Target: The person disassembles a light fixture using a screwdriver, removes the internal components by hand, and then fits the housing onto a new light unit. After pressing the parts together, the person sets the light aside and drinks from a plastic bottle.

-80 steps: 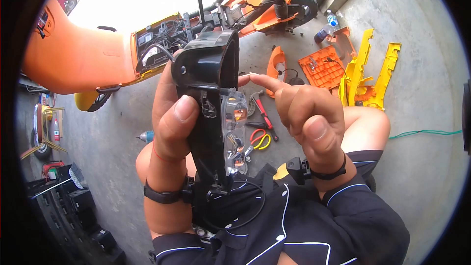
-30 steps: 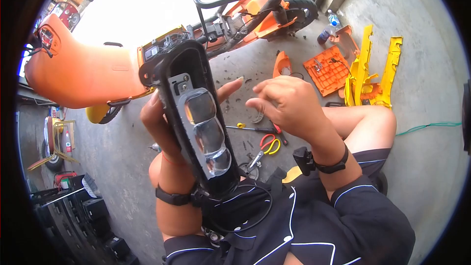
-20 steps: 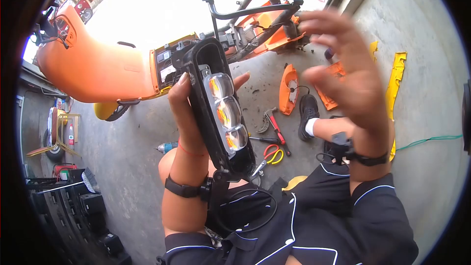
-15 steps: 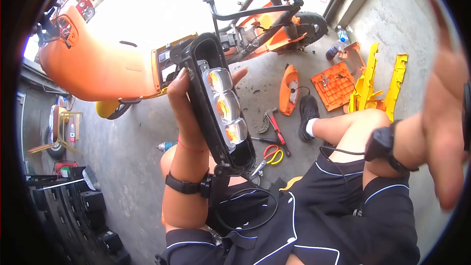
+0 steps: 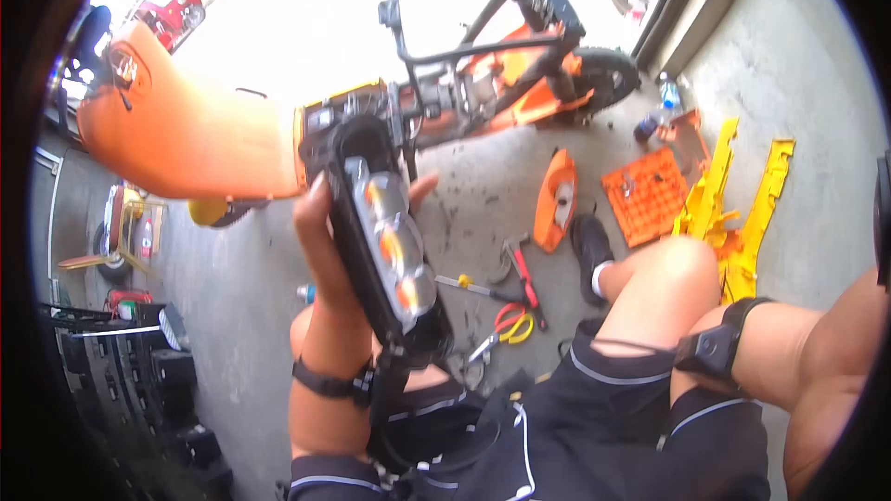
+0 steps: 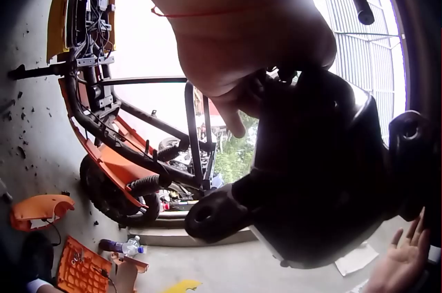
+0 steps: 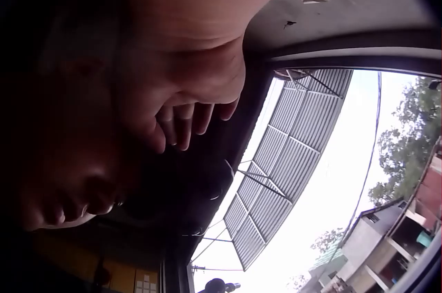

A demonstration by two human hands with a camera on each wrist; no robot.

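My left hand point(image 5: 323, 246) grips a long black lamp housing point(image 5: 429, 339) from behind, thumb at its left edge and a fingertip showing beyond the right. Three clear lenses with orange inside point(image 5: 394, 241) face the head camera. In the left wrist view the dark back of the housing point(image 6: 318, 169) fills much of the picture beside the left hand point(image 6: 235, 65). My right hand point(image 7: 183, 89) is raised near the head in the right wrist view, its fingers loosely bent, holding nothing visible. Only the right arm clearly shows in the head view.
A stripped orange scooter point(image 5: 204, 130) stands ahead. On the floor lie red-and-yellow-handled scissors point(image 5: 512, 323), a hammer point(image 5: 524, 278), a screwdriver point(image 5: 483, 289), orange panels point(image 5: 645, 195) and yellow panels point(image 5: 766, 204). Black parts point(image 5: 130, 390) stand at left.
The lamp has turned from side-on, bringing its lenses toward the head camera. My right hand has left the lamp's side, swinging right and up, out of clear head view.
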